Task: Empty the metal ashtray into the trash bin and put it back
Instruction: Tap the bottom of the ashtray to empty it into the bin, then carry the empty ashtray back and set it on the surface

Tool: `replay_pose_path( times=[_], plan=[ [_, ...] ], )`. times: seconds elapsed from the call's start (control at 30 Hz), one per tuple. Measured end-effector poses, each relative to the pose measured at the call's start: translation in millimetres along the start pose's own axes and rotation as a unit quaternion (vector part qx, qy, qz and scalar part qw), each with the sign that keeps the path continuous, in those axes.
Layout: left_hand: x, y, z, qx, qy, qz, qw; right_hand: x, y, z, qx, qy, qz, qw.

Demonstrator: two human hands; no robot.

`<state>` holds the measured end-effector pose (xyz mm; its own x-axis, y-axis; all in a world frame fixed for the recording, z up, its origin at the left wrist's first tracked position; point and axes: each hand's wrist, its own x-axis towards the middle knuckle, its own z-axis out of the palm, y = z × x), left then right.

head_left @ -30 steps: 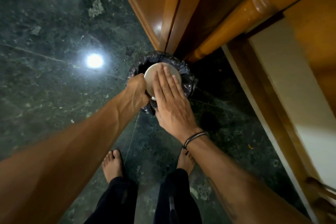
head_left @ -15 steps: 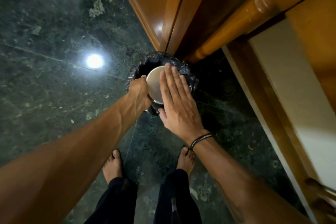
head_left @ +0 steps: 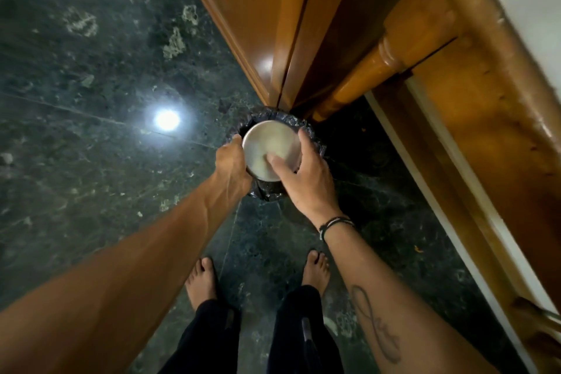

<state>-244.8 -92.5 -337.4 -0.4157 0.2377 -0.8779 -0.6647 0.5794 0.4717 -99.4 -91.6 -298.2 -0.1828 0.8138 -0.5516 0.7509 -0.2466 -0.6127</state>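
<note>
Dark green marble floor [head_left: 91, 161] fills the left side of the view, polished enough to carry a bright round reflection of a light [head_left: 166, 120]. Along the upper right runs varnished wooden furniture [head_left: 258, 24], with a turned wooden leg [head_left: 373, 76] slanting down towards the floor, and a pale wall strip beside it.

At the foot of that woodwork stands the trash bin [head_left: 315, 143], lined with a crumpled black bag whose rim shows around the hands. The metal ashtray [head_left: 270, 149] is held upside down right over the bin's mouth, its flat, dull silver underside facing the camera and covering most of the opening.

The left hand [head_left: 232, 164] grips the ashtray's left edge, fingers curled around the rim and closed on it. The right hand [head_left: 306, 176] holds the right side: its thumb [head_left: 277, 162] lies pressed on the upturned base, while the other fingers are spread and hooked around the far right edge, so this hand also clasps the dish. A dark corded band [head_left: 335, 223] circles the right wrist, and a tattoo marks the right forearm.

Below, two bare feet [head_left: 202, 282] stand on the marble close to the bin, with black trousers [head_left: 212, 340] at the bottom edge. Whether anything remains inside the ashtray cannot be seen from this angle.
</note>
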Motion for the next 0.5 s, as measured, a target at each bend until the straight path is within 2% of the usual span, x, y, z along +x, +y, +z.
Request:
replay_pose_path(
  times=[0.07,0.1,0.17,0.23,0.3,0.37,0.5],
  plan=[
    [-49,23,2,0.029,-0.035,0.013,0.999,-14,-37,-34,0.116,0.018,0.076,0.99],
    [-54,21,6,0.034,-0.029,0.028,0.999,-5,-40,-38,0.19,0.018,0.128,0.973],
    [-59,21,10,0.044,-0.03,0.031,0.998,2,-48,-46,0.314,-0.031,0.237,0.919],
    [-73,21,0,0.054,-0.032,0.03,0.998,-11,-63,-59,0.363,-0.076,0.311,0.875],
    [-93,27,-12,0.07,-0.035,0.056,0.995,-20,-69,-68,0.368,-0.112,0.326,0.864],
    [-138,54,-26,0.095,-0.082,0.108,0.986,-53,-100,-100,0.383,-0.141,0.306,0.86],
    [-208,96,-55,0.096,-0.165,0.228,0.955,-113,-144,-145,0.437,-0.19,0.223,0.85]
  ],
)
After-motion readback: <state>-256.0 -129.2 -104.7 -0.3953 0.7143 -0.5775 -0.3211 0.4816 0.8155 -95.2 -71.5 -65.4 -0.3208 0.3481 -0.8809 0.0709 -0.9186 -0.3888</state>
